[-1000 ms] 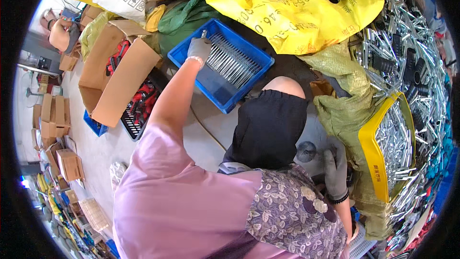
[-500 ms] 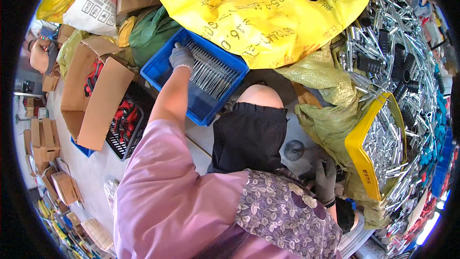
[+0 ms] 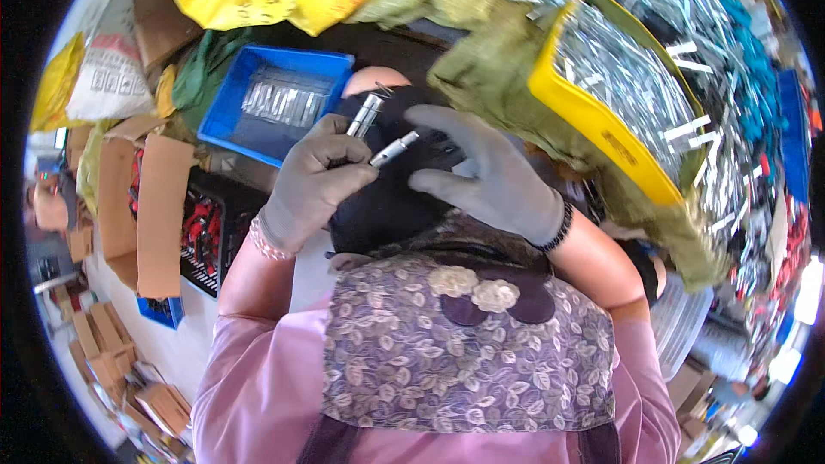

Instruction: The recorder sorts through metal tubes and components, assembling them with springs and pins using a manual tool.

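My left hand [image 3: 314,180], in a grey glove, grips short silver metal pieces in front of my lap. A cylindrical metal piece [image 3: 366,115] with a thin wire or spring end sticks up beyond the fingers. A smaller silver tube with a hole [image 3: 394,149] points out from the thumb side; I cannot tell whether the two are joined. My right hand [image 3: 503,176], also gloved, is just to the right, its thumb and fingers spread apart. Left of my knee stands a blue bin [image 3: 245,143] with a row of silver metal rods [image 3: 284,104] lying in it.
A yellow bin [image 3: 593,125] full of small metal parts [image 3: 619,60] stands at the right, beside an olive woven sack [image 3: 481,69] and heaped metal pieces. At the left are an open cardboard box [image 3: 163,215] and a black crate [image 3: 225,206] of red parts.
My left hand has come back from the blue bin to my lap with metal pieces in it. My right hand has risen from low on the right to beside it. The view has shifted right.
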`<state>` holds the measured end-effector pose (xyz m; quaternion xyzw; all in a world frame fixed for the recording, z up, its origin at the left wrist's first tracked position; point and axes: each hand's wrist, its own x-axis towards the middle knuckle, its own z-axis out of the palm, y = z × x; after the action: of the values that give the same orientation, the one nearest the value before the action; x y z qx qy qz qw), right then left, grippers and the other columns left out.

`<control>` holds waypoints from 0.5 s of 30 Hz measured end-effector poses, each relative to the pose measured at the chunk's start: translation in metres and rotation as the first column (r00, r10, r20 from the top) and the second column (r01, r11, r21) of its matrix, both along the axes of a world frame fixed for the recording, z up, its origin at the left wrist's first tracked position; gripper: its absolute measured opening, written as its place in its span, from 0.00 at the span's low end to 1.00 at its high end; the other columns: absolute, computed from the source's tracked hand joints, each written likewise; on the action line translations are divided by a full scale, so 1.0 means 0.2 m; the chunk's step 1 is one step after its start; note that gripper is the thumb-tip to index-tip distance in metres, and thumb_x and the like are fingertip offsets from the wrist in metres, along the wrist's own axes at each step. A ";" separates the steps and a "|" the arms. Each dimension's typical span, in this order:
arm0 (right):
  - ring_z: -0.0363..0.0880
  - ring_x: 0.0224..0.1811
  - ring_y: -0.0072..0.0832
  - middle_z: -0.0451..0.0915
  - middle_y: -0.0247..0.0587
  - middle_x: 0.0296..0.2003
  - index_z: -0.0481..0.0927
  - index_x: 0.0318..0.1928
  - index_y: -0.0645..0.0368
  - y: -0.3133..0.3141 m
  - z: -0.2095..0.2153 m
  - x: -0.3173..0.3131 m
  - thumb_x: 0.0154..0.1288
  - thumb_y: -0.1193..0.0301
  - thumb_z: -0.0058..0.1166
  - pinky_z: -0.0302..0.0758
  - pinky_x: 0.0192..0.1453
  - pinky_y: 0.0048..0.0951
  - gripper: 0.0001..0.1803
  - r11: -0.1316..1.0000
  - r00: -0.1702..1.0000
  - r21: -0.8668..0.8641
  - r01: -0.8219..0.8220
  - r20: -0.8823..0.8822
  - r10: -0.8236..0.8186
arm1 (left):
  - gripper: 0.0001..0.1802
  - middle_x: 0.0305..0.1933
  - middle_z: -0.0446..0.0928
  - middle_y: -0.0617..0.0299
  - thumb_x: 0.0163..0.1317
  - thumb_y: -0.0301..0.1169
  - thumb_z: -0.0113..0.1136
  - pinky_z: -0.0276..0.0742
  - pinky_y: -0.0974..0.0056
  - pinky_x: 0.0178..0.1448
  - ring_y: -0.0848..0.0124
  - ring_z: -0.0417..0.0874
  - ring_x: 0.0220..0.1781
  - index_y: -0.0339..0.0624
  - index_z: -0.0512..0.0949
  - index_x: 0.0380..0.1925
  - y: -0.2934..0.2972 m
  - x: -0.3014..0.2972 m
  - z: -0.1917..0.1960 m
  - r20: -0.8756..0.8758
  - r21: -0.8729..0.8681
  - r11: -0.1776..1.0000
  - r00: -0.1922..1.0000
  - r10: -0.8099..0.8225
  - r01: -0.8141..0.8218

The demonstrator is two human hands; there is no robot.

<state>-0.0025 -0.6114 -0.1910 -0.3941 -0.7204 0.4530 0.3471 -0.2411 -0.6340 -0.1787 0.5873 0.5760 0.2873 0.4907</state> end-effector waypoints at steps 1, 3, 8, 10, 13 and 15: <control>0.82 0.50 0.39 0.81 0.53 0.47 0.79 0.54 0.61 -0.02 0.00 0.02 0.60 0.69 0.65 0.77 0.54 0.34 0.22 0.992 0.998 0.116 -0.054 0.026 0.052 | 0.07 0.41 0.72 0.56 0.50 0.27 0.65 0.70 0.62 0.51 0.66 0.75 0.45 0.37 0.81 0.29 -0.02 0.07 0.01 -0.082 0.171 0.981 0.994 -0.074 0.087; 0.83 0.47 0.40 0.82 0.53 0.44 0.80 0.51 0.61 -0.10 0.00 0.12 0.60 0.67 0.64 0.77 0.52 0.35 0.20 0.997 0.997 -0.029 -0.065 0.039 0.066 | 0.07 0.45 0.72 0.54 0.50 0.27 0.65 0.70 0.61 0.54 0.63 0.75 0.48 0.37 0.81 0.29 -0.05 0.17 -0.02 -0.153 0.248 0.941 0.969 -0.197 0.230; 0.85 0.41 0.40 0.83 0.54 0.37 0.82 0.42 0.61 -0.33 -0.09 0.37 0.60 0.68 0.62 0.77 0.47 0.37 0.12 0.987 0.996 -0.147 0.059 0.076 -0.048 | 0.07 0.50 0.73 0.46 0.53 0.29 0.63 0.69 0.55 0.61 0.52 0.76 0.54 0.38 0.82 0.32 -0.04 0.47 -0.07 -0.490 0.455 0.542 0.707 -0.509 0.706; 0.84 0.40 0.38 0.83 0.52 0.37 0.81 0.42 0.63 -0.44 -0.17 0.53 0.61 0.69 0.62 0.77 0.47 0.35 0.12 0.987 0.988 -0.084 0.137 0.084 -0.130 | 0.11 0.51 0.73 0.45 0.56 0.29 0.61 0.69 0.55 0.64 0.53 0.76 0.56 0.37 0.81 0.39 -0.03 0.59 -0.11 -0.436 0.322 0.577 0.659 -0.613 0.750; 0.81 0.39 0.28 0.83 0.42 0.34 0.81 0.41 0.65 -0.63 -0.17 0.77 0.61 0.71 0.61 0.76 0.47 0.31 0.11 0.860 0.880 -0.190 0.473 0.058 -0.471 | 0.25 0.53 0.73 0.56 0.57 0.23 0.61 0.71 0.63 0.64 0.68 0.75 0.58 0.33 0.70 0.56 -0.06 0.71 -0.15 0.205 -0.094 0.787 0.785 -0.584 0.610; 0.78 0.37 0.22 0.82 0.35 0.33 0.80 0.38 0.65 -0.73 -0.16 0.93 0.60 0.72 0.61 0.75 0.45 0.27 0.09 0.731 0.781 -0.318 0.604 0.051 -0.623 | 0.25 0.55 0.72 0.57 0.56 0.22 0.62 0.71 0.64 0.62 0.70 0.74 0.58 0.33 0.70 0.55 -0.07 0.70 -0.18 0.254 -0.152 0.798 0.803 -0.539 0.583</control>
<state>0.1835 -0.7571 -0.2234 -0.6464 -0.4568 0.4342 0.4301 -0.1009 -0.6487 -0.2139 0.6415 0.3519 0.1186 0.6712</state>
